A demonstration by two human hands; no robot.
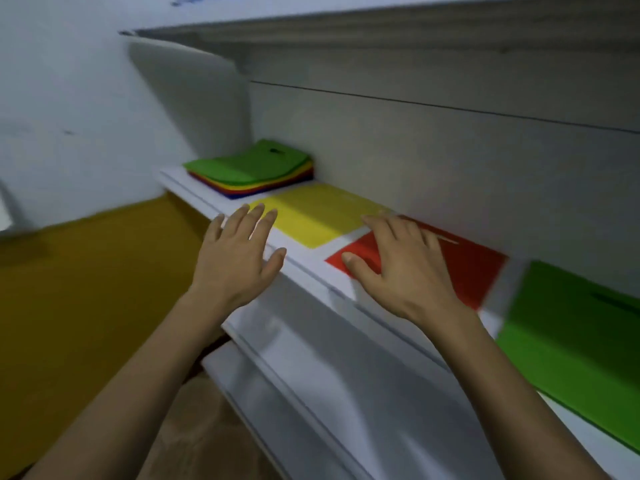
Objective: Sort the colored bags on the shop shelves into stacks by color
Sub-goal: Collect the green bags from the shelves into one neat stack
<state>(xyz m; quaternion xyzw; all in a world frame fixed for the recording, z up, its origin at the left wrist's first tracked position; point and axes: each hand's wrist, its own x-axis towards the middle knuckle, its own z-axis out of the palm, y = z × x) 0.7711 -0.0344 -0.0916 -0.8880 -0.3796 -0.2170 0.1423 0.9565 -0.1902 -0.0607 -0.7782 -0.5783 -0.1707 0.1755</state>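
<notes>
On the white shelf [304, 268], a mixed pile of bags [252, 173] lies at the far left end, green on top with yellow, red and dark blue edges beneath. A yellow bag [318, 216] lies flat beside it, then a red bag [464, 265], then a green bag [571, 334] at the right. My left hand [239, 254] hovers with straight fingers over the shelf's front edge, at the yellow bag's near corner. My right hand [398, 265] lies flat on the red bag, fingers spread, fingertips reaching toward the yellow bag's right edge.
Another white shelf [381, 32] overhangs above, and the white back panel [450, 161] closes the space behind the bags. A lower shelf edge [277, 393] juts out below my arms. Yellow-brown floor [86, 306] spreads to the left, under a white wall.
</notes>
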